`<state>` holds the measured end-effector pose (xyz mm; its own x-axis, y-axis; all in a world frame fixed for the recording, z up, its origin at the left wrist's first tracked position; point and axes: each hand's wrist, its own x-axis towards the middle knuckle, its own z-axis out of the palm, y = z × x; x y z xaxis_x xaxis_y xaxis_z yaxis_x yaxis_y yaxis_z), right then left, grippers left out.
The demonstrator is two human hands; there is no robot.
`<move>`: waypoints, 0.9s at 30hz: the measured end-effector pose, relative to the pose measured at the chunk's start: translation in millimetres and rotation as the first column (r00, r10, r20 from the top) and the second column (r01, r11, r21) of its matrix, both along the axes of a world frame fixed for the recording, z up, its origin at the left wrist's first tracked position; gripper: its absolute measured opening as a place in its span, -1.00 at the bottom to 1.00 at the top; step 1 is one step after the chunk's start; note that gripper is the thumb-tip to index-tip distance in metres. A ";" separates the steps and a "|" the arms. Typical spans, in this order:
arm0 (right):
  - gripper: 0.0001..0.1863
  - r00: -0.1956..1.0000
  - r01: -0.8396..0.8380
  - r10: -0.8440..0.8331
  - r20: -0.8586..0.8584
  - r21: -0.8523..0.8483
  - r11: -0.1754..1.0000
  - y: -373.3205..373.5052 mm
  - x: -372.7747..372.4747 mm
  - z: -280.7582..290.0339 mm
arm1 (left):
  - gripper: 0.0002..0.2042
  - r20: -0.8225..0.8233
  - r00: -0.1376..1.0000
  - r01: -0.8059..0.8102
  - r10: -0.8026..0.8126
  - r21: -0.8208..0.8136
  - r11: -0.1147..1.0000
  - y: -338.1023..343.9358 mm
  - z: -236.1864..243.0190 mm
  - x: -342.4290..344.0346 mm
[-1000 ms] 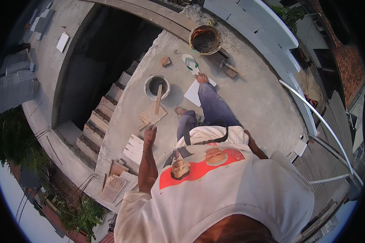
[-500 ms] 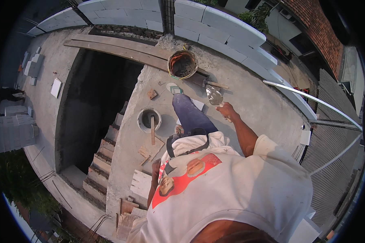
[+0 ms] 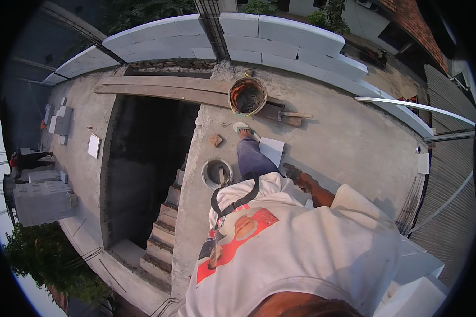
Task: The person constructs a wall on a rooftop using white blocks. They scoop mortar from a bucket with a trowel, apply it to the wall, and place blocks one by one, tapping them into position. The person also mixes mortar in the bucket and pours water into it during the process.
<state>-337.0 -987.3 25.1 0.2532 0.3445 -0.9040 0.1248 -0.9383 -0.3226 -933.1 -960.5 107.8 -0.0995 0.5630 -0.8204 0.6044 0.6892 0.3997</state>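
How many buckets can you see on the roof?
2. The big orange bucket sits on the wooden planks near the block wall. The small grey bucket stands by the stair opening, beside the person's leg. More may be hidden behind the person.

Concrete roof slab bears a mortar bucket, small pail, wooden planks, white block

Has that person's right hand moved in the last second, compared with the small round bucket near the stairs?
Yes. The right hand had been raised far out past the small bucket, near the white block; now it sits drawn in beside the leg, level with the bucket.
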 end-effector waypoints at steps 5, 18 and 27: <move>-0.65 0.997 0.076 -0.075 -0.033 0.017 0.997 4.1 -3.2 6.8 | -0.51 -0.052 0.996 0.074 -0.066 0.173 0.982 56.9 -13.2 -50.6; -0.49 0.884 -0.251 0.113 0.453 0.258 0.933 -63.1 60.5 60.5 | -0.23 0.393 0.879 0.212 -0.269 0.183 0.960 201.7 -44.9 197.3; -0.55 0.955 0.006 0.015 0.297 -0.071 0.997 -134.8 88.3 90.8 | -0.25 0.365 0.899 0.212 -0.240 0.116 0.970 133.2 -78.8 222.7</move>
